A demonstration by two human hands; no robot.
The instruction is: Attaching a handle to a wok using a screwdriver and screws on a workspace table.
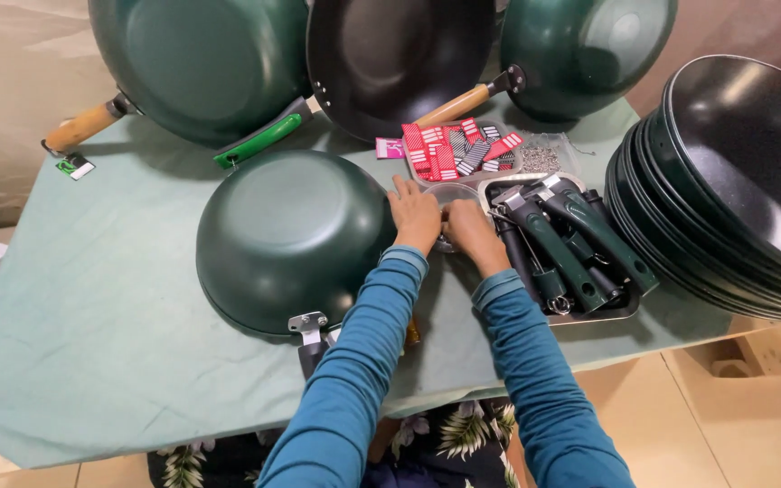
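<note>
Both my hands meet at a small clear plastic container (451, 192) on the green-covered table (83, 316). My left hand (415, 217) rests on its left side with fingers curled; my right hand (474, 235) covers its right side. What the fingers grip is hidden. Just left of my left hand a dark green pan (286, 237) lies upside down, its metal handle bracket (308, 323) pointing toward me. To the right of my right hand a metal tray (600, 315) holds several dark green handles (564, 239).
Three woks lean at the back: a green one (201, 63), a black one (395, 59), another green one (585, 50). A tall stack of dark pans (734, 181) fills the right. A tray of red and grey tags (454, 149) and a bag of small screws (541, 155) sit behind my hands.
</note>
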